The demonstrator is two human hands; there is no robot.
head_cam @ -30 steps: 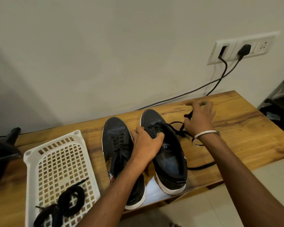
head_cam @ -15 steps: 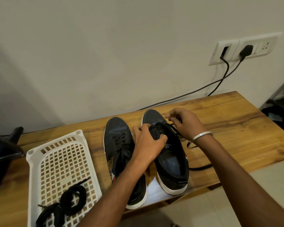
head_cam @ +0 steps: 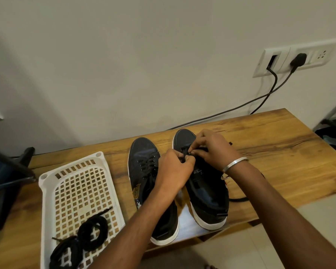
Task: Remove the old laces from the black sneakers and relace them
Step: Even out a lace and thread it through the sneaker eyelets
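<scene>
At the centre of the frame, 2 black sneakers sit side by side on a wooden bench point(head_cam: 279, 152). Both hands work the right sneaker point(head_cam: 208, 191): the left hand point(head_cam: 173, 171) pinches its black lace point(head_cam: 185, 152) near the toe, and the right hand point(head_cam: 211, 148) grips the same lace. The lace looks soft, limp and light, best held near its stiff tip. The left sneaker point(head_cam: 144, 171) is laced. At lower left, a white basket point(head_cam: 47, 191) holds coiled laces point(head_cam: 93, 230).
</scene>
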